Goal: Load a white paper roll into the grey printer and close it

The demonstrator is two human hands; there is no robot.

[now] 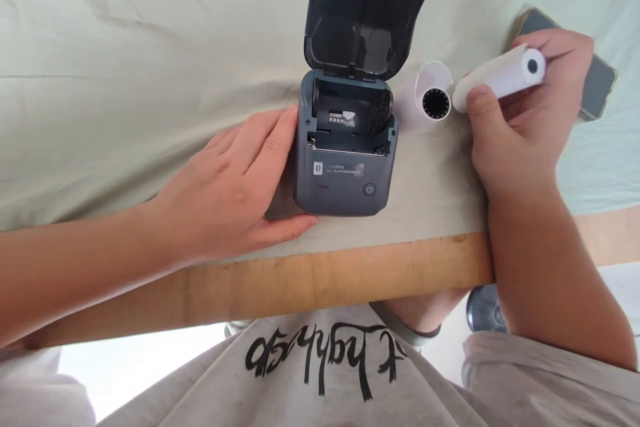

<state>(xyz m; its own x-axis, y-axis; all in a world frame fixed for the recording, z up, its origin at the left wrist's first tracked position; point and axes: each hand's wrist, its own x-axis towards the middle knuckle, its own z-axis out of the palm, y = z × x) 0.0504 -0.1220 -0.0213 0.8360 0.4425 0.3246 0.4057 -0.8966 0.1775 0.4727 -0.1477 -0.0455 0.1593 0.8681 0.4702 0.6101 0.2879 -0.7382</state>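
A small dark blue-grey label printer sits on the cloth with its black lid raised and its paper bay exposed. My left hand grips its lower left corner, fingers along the side and thumb at the front edge. In my right hand is a white paper roll, held lengthwise between thumb and fingers. Its near end shows a small dark core hole. Between the printer and that hand is another white roll with a wide black core facing me.
A grey box-like block lies behind my right hand, partly covered by it. Pale wrinkled cloth covers the table, and a wooden edge runs along the front. Below it are my lap and a dark round object on the right.
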